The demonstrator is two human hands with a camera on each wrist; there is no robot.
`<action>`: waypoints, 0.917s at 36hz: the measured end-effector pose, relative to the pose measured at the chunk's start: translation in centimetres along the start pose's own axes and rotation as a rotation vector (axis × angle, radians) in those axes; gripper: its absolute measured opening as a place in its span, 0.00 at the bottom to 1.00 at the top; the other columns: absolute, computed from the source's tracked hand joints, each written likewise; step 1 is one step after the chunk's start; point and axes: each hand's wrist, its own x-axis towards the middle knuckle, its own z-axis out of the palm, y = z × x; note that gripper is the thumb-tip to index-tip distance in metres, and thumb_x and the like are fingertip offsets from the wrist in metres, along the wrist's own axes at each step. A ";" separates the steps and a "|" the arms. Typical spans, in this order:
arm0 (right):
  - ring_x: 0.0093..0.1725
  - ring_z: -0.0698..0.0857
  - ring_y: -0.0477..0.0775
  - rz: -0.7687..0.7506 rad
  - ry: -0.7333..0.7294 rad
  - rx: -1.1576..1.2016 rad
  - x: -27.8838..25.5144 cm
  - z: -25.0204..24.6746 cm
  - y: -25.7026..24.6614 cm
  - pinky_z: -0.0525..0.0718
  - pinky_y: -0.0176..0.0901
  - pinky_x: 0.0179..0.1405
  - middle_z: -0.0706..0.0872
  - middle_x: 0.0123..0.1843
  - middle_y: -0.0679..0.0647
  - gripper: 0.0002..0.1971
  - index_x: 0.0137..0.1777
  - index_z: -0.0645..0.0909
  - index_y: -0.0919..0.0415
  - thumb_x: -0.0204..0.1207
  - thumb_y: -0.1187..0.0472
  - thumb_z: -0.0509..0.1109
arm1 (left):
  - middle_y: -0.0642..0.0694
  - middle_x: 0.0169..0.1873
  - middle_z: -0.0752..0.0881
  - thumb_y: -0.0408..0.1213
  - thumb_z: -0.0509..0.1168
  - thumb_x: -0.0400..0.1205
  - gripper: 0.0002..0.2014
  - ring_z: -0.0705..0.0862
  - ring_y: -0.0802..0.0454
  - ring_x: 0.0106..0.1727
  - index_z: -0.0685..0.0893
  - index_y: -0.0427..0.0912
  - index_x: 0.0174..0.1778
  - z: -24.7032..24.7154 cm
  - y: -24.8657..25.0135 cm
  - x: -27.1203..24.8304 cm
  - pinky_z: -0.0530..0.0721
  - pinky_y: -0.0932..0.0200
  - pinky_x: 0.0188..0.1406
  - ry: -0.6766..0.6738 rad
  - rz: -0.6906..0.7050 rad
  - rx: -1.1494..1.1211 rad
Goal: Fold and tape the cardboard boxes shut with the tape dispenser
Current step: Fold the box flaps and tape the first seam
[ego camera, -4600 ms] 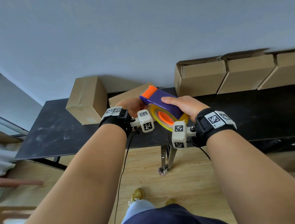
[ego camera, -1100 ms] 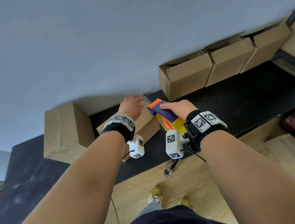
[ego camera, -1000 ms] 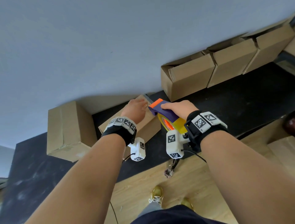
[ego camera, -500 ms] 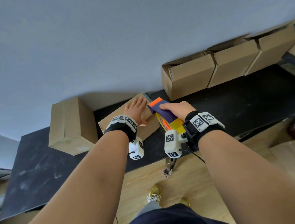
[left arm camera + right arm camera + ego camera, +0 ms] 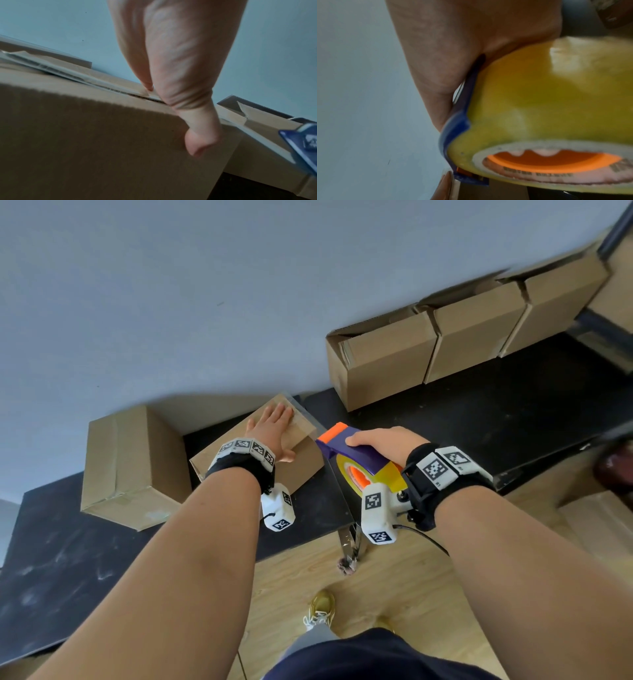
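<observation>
A small cardboard box [image 5: 301, 470] lies on the black table [image 5: 479, 419] in front of me, flaps closed. My left hand [image 5: 274, 429] lies flat on its top with straight fingers, the thumb [image 5: 202, 138] hanging over the near side [image 5: 85, 148]. My right hand [image 5: 383, 443] grips the tape dispenser [image 5: 356, 457], purple with an orange tip and a yellow tape roll [image 5: 547, 108], just right of the box's right end. A strip of clear tape runs from the dispenser's front along the box's right edge.
A closed box [image 5: 130, 467] stands to the left against the grey wall. Three open boxes [image 5: 387, 361] line the wall at the back right. The table's metal leg [image 5: 349, 546] and wooden floor lie below; my shoes are visible there.
My left hand has spread flat and slid forward over the box top. The dispenser in my right hand has stayed beside the box's right end, dropping slightly.
</observation>
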 end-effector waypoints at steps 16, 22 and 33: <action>0.53 0.83 0.56 0.037 0.073 0.025 2.0 2.8 0.1 0.80 0.44 0.50 0.83 0.54 0.57 0.25 0.52 0.76 0.58 0.71 0.38 0.74 | 0.53 0.84 0.51 0.64 0.51 0.81 0.37 0.48 0.50 0.85 0.57 0.49 0.84 -0.2 0.7 1.5 0.52 0.36 0.80 0.072 -0.054 -0.092; 0.47 0.82 0.53 0.052 0.040 0.043 2.4 2.4 -0.1 0.76 0.40 0.38 0.82 0.53 0.57 0.24 0.55 0.75 0.59 0.72 0.40 0.74 | 0.52 0.81 0.62 0.60 0.54 0.82 0.31 0.56 0.49 0.83 0.66 0.50 0.79 0.2 1.9 1.5 0.60 0.36 0.76 0.184 -0.099 -0.056; 0.48 0.86 0.55 0.060 -0.021 0.109 3.6 1.7 -0.8 0.82 0.44 0.45 0.87 0.54 0.57 0.25 0.58 0.81 0.59 0.70 0.42 0.76 | 0.52 0.84 0.56 0.60 0.53 0.83 0.32 0.49 0.50 0.85 0.63 0.50 0.81 1.3 1.3 1.8 0.50 0.32 0.78 0.211 -0.117 -0.168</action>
